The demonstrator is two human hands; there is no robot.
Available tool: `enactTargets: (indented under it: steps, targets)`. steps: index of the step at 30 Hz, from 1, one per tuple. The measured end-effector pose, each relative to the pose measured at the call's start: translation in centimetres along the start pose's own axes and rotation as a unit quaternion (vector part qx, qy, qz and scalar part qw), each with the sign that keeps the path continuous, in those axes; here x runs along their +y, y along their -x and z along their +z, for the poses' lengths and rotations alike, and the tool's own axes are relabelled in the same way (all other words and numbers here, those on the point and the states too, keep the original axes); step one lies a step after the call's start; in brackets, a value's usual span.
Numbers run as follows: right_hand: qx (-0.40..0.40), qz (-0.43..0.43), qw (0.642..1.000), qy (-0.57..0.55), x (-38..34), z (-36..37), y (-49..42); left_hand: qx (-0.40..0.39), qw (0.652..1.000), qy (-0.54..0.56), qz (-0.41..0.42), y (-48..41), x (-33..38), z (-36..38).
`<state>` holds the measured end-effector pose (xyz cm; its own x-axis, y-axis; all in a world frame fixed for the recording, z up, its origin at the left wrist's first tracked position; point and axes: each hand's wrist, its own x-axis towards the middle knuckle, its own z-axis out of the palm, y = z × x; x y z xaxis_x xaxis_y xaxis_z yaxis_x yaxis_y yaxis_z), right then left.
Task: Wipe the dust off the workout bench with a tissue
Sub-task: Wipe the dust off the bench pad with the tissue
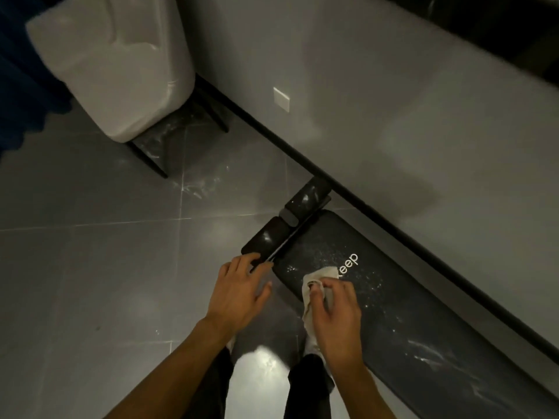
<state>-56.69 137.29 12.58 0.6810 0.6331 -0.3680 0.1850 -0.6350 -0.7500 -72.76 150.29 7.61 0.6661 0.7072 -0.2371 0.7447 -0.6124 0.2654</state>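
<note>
Right grip (332,309) holds a crumpled white tissue (320,275), fingers curled over it, pressing it onto the dark workout bench (402,322) at 7 o'clock of the "keep" logo (348,263), with white dust specks around it. Left grip (239,285) is wide, fingers loosely spread, tips touching the black padded roller (266,237) at the bench's 10 o'clock end. The bench runs toward 4 o'clock beside the grey wall (393,116).

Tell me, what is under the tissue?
The tissue, gripped by the right hand, lies on the dark bench. White dust speckles the bench around it. It hides the surface beneath and the start of a printed word ending "eep".
</note>
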Motion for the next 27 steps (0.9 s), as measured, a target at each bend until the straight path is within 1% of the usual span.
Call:
enactTargets:
  steps: [3,7,10,15,17,19,24,27]
  targets:
    - [0.043,-0.002,0.999,-0.016,0.7,3.9,-1.5,0.021,0.999,0.005,0.045,-2.2,-3.7,2.1]
    - [0.046,-0.040,0.998,-0.017,1.5,9.2,-4.0,0.048,0.994,0.036,0.091,-4.4,-8.1,5.3]
    - [0.058,-0.096,0.993,-0.026,1.3,12.0,-6.3,0.073,0.984,0.074,0.146,-5.8,-10.5,7.4]
    - [0.076,-0.190,0.979,-0.015,2.1,14.4,-9.7,0.113,0.957,0.095,0.248,-8.0,-13.0,11.2]
    - [0.076,-0.237,0.969,0.009,3.0,14.7,-10.9,0.141,0.943,0.104,0.284,-9.1,-13.4,12.7]
    - [0.060,-0.264,0.962,0.027,3.8,15.1,-12.2,0.176,0.925,0.125,0.313,-10.3,-13.7,13.8]
    - [0.037,-0.324,0.939,0.108,5.6,17.3,-15.3,0.279,0.868,0.167,0.376,-13.3,-13.8,16.1]
    - [0.025,-0.392,0.909,0.140,7.2,17.6,-15.7,0.321,0.834,0.190,0.406,-14.4,-13.9,17.5]
